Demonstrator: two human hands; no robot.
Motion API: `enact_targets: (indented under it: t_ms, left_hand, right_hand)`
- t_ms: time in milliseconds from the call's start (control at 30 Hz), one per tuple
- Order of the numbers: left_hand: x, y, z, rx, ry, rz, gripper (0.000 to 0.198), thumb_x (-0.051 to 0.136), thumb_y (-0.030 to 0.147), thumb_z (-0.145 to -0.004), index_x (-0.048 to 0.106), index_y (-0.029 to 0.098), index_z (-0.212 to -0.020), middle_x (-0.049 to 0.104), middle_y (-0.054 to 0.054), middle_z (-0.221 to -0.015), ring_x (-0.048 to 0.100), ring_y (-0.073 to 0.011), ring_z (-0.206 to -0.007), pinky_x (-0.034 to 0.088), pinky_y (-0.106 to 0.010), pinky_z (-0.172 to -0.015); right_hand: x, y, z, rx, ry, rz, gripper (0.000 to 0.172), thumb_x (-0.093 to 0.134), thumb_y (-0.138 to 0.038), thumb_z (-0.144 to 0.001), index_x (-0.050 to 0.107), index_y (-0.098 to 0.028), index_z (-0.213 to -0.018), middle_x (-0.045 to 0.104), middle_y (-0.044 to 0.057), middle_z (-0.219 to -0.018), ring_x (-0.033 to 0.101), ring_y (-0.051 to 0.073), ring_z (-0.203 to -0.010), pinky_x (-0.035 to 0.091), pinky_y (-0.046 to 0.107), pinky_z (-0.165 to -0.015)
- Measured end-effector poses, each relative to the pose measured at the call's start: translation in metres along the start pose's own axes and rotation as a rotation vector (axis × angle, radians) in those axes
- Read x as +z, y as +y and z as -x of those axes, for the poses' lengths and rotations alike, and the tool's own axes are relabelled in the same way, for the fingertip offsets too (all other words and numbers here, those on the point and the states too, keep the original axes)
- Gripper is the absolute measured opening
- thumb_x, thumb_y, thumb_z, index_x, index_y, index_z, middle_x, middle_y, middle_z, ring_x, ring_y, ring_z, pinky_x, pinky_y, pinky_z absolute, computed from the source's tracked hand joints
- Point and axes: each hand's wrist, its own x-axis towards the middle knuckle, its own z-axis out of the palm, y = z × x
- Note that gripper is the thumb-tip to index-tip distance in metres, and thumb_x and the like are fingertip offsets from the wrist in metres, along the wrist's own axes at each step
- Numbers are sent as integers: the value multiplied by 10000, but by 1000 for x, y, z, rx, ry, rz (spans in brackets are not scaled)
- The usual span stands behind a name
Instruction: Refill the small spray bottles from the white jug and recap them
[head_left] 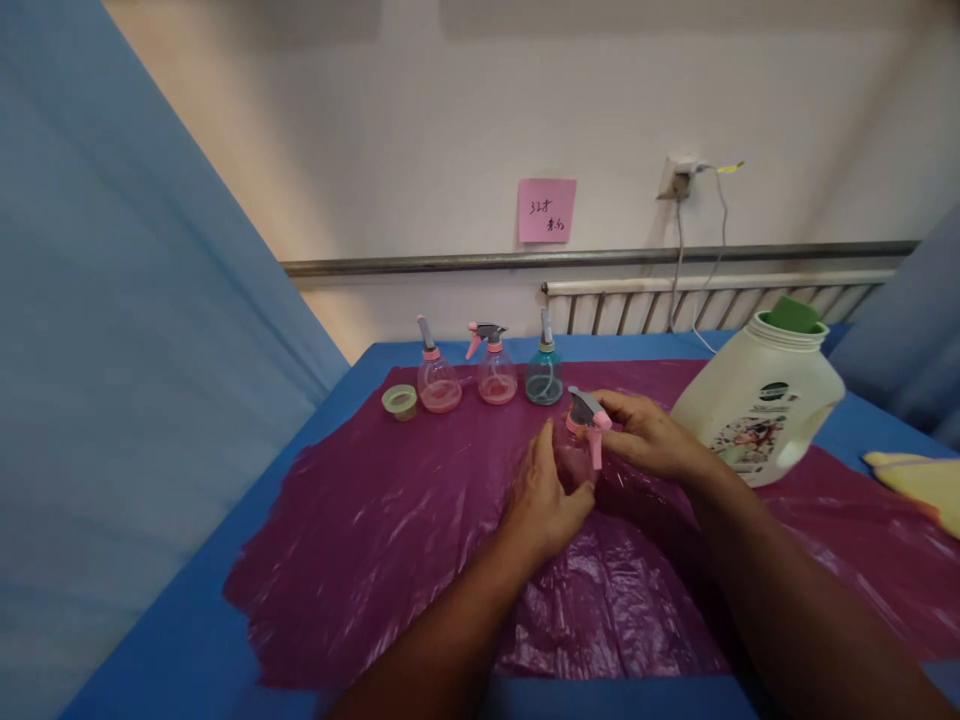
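Note:
A clear pink spray bottle [574, 458] with a grey and pink trigger head stands between my hands over the purple plastic sheet [375, 530]. My left hand [546, 492] is wrapped around its round body from the left. At the neck, my right hand [646, 432] has its fingers closed around the pink collar, just below the trigger head. Behind them stand two more pink spray bottles [440, 383] [497, 374] with some liquid inside, and a teal spray bottle [544, 376]. A small round greenish tub [400, 402] sits at the left end of the row.
A large cream jug [757, 400] with something green in its mouth stands close to my right forearm. A yellow cloth [916, 482] lies at the far right. Blue curtain [150, 360] hangs on the left; a metal rail [450, 263] and socket [679, 180] are on the wall.

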Motion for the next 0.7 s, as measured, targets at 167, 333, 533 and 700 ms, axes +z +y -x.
enact_targets:
  t_ms: [167,333,533,700]
  left_hand:
    - [-5,6,1,29,3,-50,1007,824,308,-875,353,222,-1761,537,-183,-1724,504,-395,-1623,414,-591,-1353]
    - [-8,8,-1,82,25,-42,876,879,255,-831,538,318,-1635,646,-100,-1585,614,-358,-1481,481,-553,-1279]
    - [-8,8,-1,115,42,-35,852,890,262,-842,557,374,-1618,695,-66,-1496,645,-353,-1417,513,-552,-1241]
    - [-7,7,-2,113,33,-48,794,865,284,-870,566,343,-1603,693,-77,-1519,650,-356,-1423,519,-547,-1239]
  right_hand:
    - [6,11,-1,33,63,-16,328,869,-501,-928,794,-230,-1097,836,54,-1049,773,244,-961,626,386,-910]
    - [20,20,-4,88,147,-83,371,910,-507,-879,725,-232,-1045,809,34,-997,748,209,-908,605,353,-842]
    - [36,26,-5,158,202,-187,436,919,-532,-840,650,-267,-1058,832,38,-1049,780,242,-983,622,395,-888]
    - [38,33,-3,130,195,-238,496,925,-553,-838,728,-266,-1191,841,66,-1154,775,262,-1053,615,422,-948]
